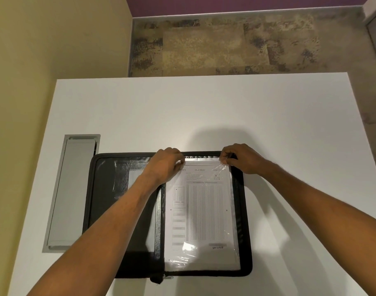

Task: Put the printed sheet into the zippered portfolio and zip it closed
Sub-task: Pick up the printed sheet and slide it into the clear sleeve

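Observation:
A black zippered portfolio (245,221) lies open flat on the white table (204,107). Its right half holds a clear plastic sleeve with the printed sheet (202,210) inside it, text and a dense table showing through. My left hand (165,165) pinches the sleeve's top left corner. My right hand (238,159) pinches the top right corner, lifting the plastic slightly. The left half shows black inner pockets (110,189), partly hidden by my left forearm. A zipper pull tab (157,279) sticks out at the bottom of the spine.
A grey metal cable hatch (71,193) is set into the table just left of the portfolio. A yellow wall runs along the left. Mottled carpet (225,45) lies beyond the table's far edge.

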A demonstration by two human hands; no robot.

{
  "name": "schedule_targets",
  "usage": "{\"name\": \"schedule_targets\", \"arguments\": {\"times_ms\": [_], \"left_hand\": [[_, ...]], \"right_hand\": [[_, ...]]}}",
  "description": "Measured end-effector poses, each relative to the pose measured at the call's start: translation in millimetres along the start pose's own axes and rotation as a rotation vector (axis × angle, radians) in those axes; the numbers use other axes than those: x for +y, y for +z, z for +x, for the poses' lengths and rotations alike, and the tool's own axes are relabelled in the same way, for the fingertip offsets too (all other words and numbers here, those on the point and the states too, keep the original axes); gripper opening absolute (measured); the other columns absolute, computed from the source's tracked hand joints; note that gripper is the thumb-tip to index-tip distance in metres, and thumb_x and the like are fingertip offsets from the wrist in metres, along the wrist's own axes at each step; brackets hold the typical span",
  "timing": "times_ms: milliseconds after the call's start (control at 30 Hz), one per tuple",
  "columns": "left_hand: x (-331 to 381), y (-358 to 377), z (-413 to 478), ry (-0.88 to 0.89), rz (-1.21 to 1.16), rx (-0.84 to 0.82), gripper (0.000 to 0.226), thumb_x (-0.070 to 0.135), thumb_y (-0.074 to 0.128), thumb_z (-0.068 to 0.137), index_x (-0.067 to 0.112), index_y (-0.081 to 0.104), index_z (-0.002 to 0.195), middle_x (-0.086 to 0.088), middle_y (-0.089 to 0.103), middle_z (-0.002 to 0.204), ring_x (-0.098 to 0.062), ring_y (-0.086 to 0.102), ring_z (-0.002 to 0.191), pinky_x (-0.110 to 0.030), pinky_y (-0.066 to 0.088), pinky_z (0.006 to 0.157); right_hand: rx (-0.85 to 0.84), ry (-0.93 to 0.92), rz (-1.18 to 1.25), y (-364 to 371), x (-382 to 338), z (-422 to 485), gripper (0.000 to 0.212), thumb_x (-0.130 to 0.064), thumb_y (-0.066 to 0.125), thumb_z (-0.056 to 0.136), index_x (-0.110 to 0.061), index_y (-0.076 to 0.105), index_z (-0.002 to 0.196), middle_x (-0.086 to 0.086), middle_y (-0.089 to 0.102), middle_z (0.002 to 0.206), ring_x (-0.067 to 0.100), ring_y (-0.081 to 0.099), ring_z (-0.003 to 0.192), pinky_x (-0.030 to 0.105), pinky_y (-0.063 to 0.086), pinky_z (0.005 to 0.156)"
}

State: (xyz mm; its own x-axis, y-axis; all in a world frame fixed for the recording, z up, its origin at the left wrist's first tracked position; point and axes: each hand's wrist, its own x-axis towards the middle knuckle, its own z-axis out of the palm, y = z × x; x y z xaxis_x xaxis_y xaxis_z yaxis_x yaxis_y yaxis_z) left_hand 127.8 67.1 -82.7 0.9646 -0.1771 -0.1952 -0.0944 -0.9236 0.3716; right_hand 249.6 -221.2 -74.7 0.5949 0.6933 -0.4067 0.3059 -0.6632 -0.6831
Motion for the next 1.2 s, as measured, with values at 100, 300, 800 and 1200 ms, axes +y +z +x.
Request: {"name": "schedule_targets", "arguments": {"times_ms": [100, 300, 800, 1200], "left_hand": [[-2, 0, 0, 0.012, 0.012, 0.011, 0.017, 0.030, 0.060, 0.100, 0.023, 0.075, 0.099, 0.004, 0.074, 0.098, -0.020, 0.066, 0.091, -0.037, 0.052, 0.078], [-4, 7, -5, 0.045, 0.053, 0.030, 0.020, 0.034, 0.057, 0.103, 0.023, 0.070, 0.094, 0.009, 0.068, 0.086, -0.017, 0.059, 0.085, -0.035, 0.041, 0.085], [-12, 4, 6, -0.063, -0.060, -0.139, 0.017, 0.026, 0.052, 0.098, 0.038, 0.051, 0.087, 0.016, 0.061, 0.064, -0.014, 0.057, 0.076, -0.041, 0.030, 0.087], [-13, 5, 7, -0.038, -0.163, -0.152, 0.010, 0.022, 0.050, 0.098, 0.028, 0.057, 0.097, 0.023, 0.056, 0.065, -0.016, 0.059, 0.073, -0.040, 0.032, 0.083]], "right_hand": [[-0.025, -0.023, -0.014, -2, 1, 2, 0.004, -0.019, 0.072, 0.095, -0.015, 0.074, 0.097, -0.004, 0.076, 0.093, 0.017, 0.070, 0.091, 0.046, 0.057, 0.088], [-0.054, -0.048, -0.040, -2, 2, 4, 0.005, -0.018, 0.068, 0.097, -0.017, 0.073, 0.099, -0.005, 0.075, 0.094, 0.019, 0.067, 0.092, 0.046, 0.055, 0.087], [-0.043, -0.036, -0.007, 5, 5, -2, 0.012, -0.020, 0.058, 0.103, -0.018, 0.067, 0.095, -0.004, 0.073, 0.093, 0.018, 0.067, 0.088, 0.036, 0.052, 0.078], [-0.074, -0.034, -0.019, 2, 8, 1, 0.006, -0.030, 0.069, 0.092, -0.027, 0.071, 0.097, -0.006, 0.076, 0.100, 0.019, 0.069, 0.097, 0.048, 0.053, 0.094]]}}
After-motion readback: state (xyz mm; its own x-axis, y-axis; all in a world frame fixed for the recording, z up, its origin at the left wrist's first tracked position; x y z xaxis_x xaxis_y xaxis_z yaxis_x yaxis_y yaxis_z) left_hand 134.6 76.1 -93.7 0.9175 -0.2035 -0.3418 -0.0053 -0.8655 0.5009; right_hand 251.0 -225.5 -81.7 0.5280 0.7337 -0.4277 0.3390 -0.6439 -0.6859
